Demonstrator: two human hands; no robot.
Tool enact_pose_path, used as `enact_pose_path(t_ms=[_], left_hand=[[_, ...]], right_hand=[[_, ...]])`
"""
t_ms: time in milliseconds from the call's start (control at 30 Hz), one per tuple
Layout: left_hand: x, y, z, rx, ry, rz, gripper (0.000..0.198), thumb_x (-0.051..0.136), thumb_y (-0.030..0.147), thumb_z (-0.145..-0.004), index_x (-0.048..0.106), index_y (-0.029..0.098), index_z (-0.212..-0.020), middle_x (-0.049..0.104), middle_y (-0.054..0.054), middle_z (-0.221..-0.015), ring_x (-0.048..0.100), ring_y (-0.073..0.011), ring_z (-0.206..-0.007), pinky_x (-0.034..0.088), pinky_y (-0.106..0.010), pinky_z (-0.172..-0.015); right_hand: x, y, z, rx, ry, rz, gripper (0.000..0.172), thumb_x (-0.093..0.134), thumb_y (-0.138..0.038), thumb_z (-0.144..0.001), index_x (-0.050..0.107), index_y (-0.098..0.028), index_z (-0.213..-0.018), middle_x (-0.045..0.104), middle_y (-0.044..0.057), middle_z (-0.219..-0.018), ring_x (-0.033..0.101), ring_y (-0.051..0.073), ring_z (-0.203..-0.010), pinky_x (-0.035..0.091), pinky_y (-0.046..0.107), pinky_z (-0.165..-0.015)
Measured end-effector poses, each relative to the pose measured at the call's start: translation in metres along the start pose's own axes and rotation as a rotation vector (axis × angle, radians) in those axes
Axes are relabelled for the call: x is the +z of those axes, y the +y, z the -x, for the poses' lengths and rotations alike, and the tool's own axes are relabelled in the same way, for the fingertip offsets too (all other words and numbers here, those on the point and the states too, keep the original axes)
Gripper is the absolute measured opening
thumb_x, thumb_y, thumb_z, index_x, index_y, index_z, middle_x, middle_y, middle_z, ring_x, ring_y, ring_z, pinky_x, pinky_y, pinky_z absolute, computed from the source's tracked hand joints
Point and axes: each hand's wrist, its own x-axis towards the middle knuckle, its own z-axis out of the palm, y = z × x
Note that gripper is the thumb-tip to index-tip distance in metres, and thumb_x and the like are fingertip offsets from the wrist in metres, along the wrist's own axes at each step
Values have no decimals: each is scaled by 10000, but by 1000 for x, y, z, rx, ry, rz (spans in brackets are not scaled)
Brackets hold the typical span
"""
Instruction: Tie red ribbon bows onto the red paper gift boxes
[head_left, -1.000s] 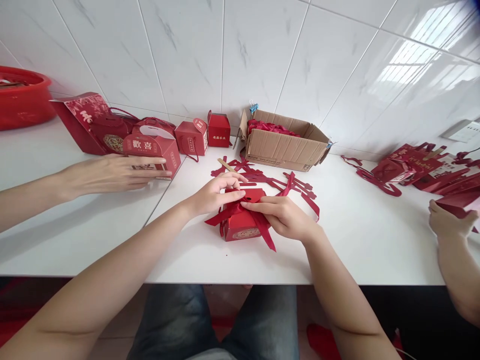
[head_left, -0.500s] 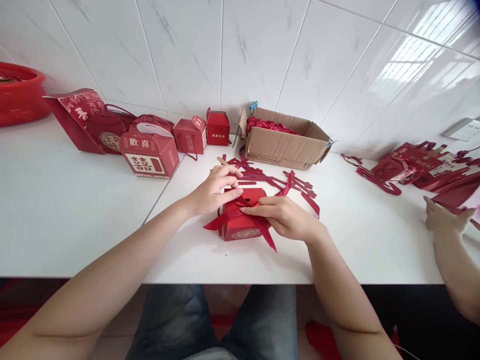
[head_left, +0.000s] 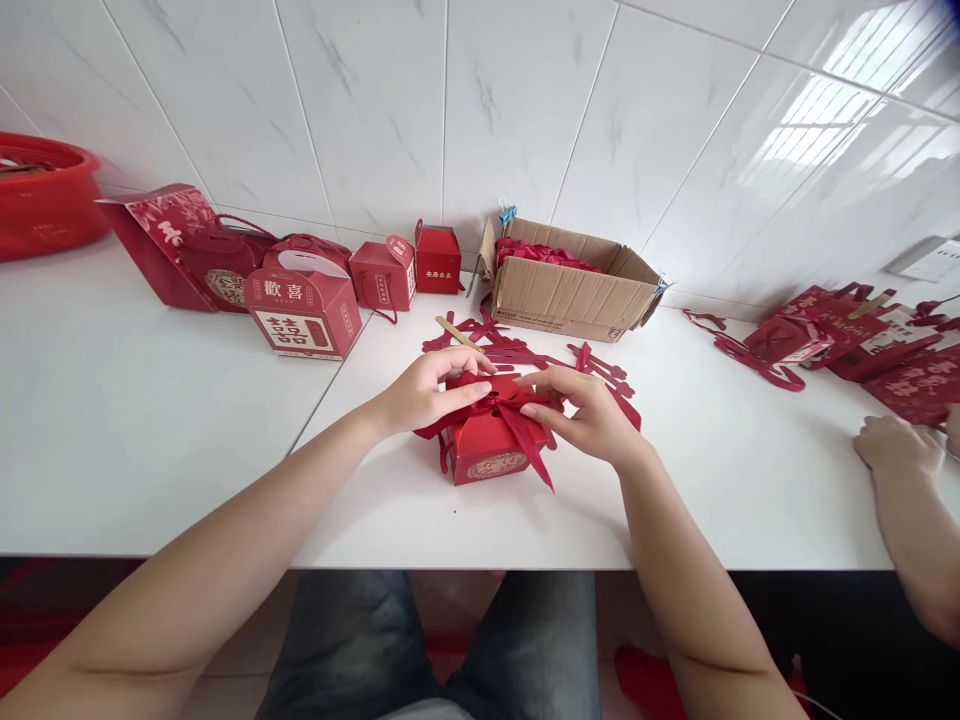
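In front of me on the white table stands a small red gift box (head_left: 491, 460) with a gold round emblem on its front. A red ribbon (head_left: 527, 440) is tied in a bow over its top, one tail hanging down the front. My left hand (head_left: 429, 395) pinches the bow's left loop between thumb and fingers. On the other side, my right hand (head_left: 581, 408) has thumb and fingers closed on the right loop. Behind the box lie several flat red strips with flower-shaped ends (head_left: 517, 352) and a gold strip (head_left: 459, 332).
A cardboard box (head_left: 570, 292) holding red ribbon stands by the tiled wall. Several red gift boxes (head_left: 304, 310) are at left, beyond them a red basin (head_left: 49, 205). Red bags (head_left: 915, 380) lie at right, near another person's hand (head_left: 896, 445).
My left hand has come down nearer the bow and my right hand has shifted to its right side. The left ribbon tail no longer sticks out in front. The other person's hand moved slightly.
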Motion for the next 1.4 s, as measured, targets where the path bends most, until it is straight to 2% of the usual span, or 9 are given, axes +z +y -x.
enact_pose_path(t_ms=[200, 300, 500, 700, 900, 1100, 1200, 1300, 1400], left_hand=[[-4, -1, -3, 10, -44, 157, 272, 608, 370, -814, 536, 160, -657, 604, -98, -1174, 551, -261, -1101, 408, -397, -936], [-4, -4, -3, -34, -83, 296, 288, 612, 373, -809, 541, 155, -636, 601, -94, -1209, 550, -257, -1085, 418, -368, -881], [2, -6, -2, -119, -88, 469, 310, 672, 349, -765, 525, 140, -589, 611, -91, -1208, 588, -206, -907, 427, -338, -766], [2, -9, -3, -120, -84, 472, 332, 683, 344, -761, 536, 139, -546, 637, -87, -1185, 585, -239, -985, 426, -377, -836], [0, -10, -3, -117, -69, 456, 327, 684, 375, -759, 582, 138, -558, 641, -97, -1198, 603, -257, -973, 436, -398, -837], [0, -10, -4, -97, -101, 450, 325, 676, 355, -774, 577, 145, -545, 642, -85, -1215, 566, -276, -1096, 413, -387, -898], [0, -10, -3, -111, -112, 457, 337, 667, 360, -786, 567, 144, -547, 632, -84, -1229, 581, -254, -1043, 419, -369, -857], [1, -10, -3, -122, -108, 454, 342, 662, 365, -789, 545, 143, -556, 628, -77, -1233, 596, -231, -969, 422, -364, -822], [1, -10, -3, -124, -102, 428, 354, 660, 371, -786, 519, 144, -553, 637, -77, -1215, 594, -233, -967, 420, -368, -829]], right_hand=[[2, 0, -1, -42, 4, -28, 152, 594, -290, -892, 703, -196, -939, 649, 56, -856, 569, 135, -728, 482, 278, -636], [3, -3, 0, 1, -7, -65, 156, 581, -272, -899, 689, -197, -984, 679, 41, -820, 546, 121, -669, 448, 258, -580], [4, 3, 1, 88, 16, -286, 261, 617, -303, -874, 642, -206, -1115, 665, 79, -1044, 603, 144, -783, 499, 274, -643], [3, 12, 2, 91, 89, -398, 282, 615, -318, -879, 629, -230, -1147, 664, 65, -1054, 606, 112, -716, 513, 257, -615], [-2, 12, 3, 81, 23, -363, 290, 718, -281, -796, 674, -226, -1078, 685, 67, -1066, 606, 128, -736, 519, 272, -627], [6, 12, 2, 123, -11, -702, 267, 697, -231, -815, 671, -271, -1077, 674, 30, -1015, 604, 113, -753, 528, 255, -634], [9, 13, 1, 128, -25, -793, 263, 688, -236, -822, 662, -272, -1082, 665, 17, -951, 589, 101, -721, 506, 237, -597], [8, 15, 1, 132, -17, -782, 255, 691, -259, -820, 654, -258, -1072, 627, -2, -835, 541, 88, -636, 457, 218, -518], [7, 14, 1, 153, -25, -713, 225, 684, -299, -826, 664, -240, -1042, 608, -2, -788, 528, 92, -625, 453, 222, -519]])
